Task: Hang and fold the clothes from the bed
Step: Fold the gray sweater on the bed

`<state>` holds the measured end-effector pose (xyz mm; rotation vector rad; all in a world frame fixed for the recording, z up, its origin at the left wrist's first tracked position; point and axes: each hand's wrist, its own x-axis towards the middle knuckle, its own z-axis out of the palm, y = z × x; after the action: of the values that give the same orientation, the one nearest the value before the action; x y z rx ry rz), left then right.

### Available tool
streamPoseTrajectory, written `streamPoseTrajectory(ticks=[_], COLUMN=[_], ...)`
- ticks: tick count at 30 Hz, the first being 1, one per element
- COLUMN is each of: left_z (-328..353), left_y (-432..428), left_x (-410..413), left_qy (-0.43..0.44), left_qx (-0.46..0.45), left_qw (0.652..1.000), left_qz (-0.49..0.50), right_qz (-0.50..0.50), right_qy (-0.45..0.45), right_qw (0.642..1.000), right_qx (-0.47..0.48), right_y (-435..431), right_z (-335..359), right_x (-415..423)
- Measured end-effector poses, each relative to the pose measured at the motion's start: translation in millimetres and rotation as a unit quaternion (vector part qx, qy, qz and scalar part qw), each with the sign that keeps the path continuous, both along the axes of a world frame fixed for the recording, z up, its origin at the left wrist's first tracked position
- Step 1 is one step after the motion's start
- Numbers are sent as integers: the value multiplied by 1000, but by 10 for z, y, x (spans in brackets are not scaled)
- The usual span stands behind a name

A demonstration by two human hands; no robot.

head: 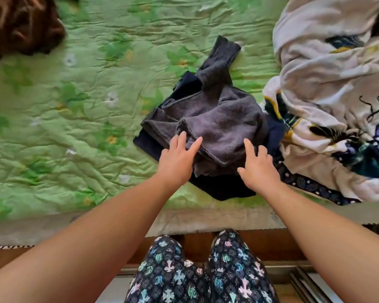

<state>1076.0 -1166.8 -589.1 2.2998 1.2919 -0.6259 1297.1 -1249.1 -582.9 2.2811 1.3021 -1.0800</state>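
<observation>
A crumpled dark grey knit garment lies on top of a dark navy garment near the bed's front edge. One grey sleeve stretches away from me. My left hand hovers over the grey garment's near left part with its fingers spread. My right hand hovers over its near right part, fingers apart too. Neither hand grips any cloth.
The bed has a wrinkled green floral sheet. A white blanket with dark blue print is heaped at the right. A brown furry blanket lies at the far left corner. My legs in patterned trousers stand against the bed's edge.
</observation>
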Motion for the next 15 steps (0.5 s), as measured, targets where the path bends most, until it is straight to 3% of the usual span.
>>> streamPoseTrajectory(ticks=[3,8,11,15], left_z=[-272,-414,-202,455], left_y=[210,483,545,535], left_x=[185,375,365,241], left_qy=[-11,-25,-79,-173], left_qx=[68,54,-3,-81], left_qw=[997,997,995,961], left_qz=[-35,-39,53,201], right_qz=[-44,-114,-197,-285], right_qy=[7,79,125,179], right_qw=[998,981,957,917], right_qx=[42,134,169,216], right_y=[184,384,436,500], right_z=[-263,-352,-135,475], right_x=[6,36,32,-9])
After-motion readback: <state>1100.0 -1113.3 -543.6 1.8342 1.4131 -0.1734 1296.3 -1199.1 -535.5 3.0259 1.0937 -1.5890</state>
